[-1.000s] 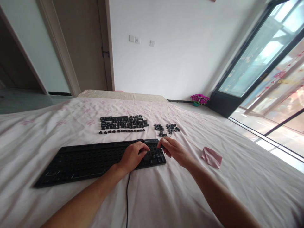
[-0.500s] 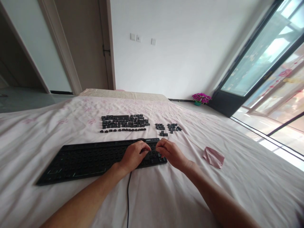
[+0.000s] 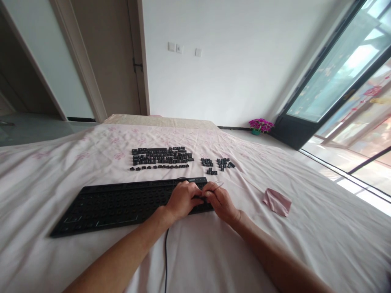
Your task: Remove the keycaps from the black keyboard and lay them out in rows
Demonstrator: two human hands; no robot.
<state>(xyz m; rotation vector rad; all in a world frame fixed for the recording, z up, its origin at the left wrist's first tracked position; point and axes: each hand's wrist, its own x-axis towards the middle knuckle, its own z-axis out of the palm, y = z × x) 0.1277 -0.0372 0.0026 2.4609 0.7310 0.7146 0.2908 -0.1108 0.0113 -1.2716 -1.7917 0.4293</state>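
A black keyboard (image 3: 122, 203) lies slantwise on the bedsheet, its keycaps off over most of its visible area. Over its right end, my left hand (image 3: 185, 199) is closed, thumb and fingers pinched together; what they hold, if anything, is hidden. Right beside it, with fingertips meeting those of the left, my right hand (image 3: 221, 202) is closed around a thin looped wire that looks like a keycap puller (image 3: 219, 184). Beyond the keyboard, black keycaps (image 3: 159, 156) lie in rows, and a smaller group of keycaps (image 3: 207, 162) sits to their right.
A folded pink cloth (image 3: 277, 202) rests right of my right hand. The keyboard cable (image 3: 166, 256) runs toward me across the wrinkled pale sheet (image 3: 76, 162). Farther off are a potted magenta flower (image 3: 260, 125), a white wall and a glass door (image 3: 332, 81).
My left hand has shifted right along the keyboard, closing the gap to my right hand. The fingertips now meet. The wire loop shows more clearly above my right hand. The keycap groups look unchanged.
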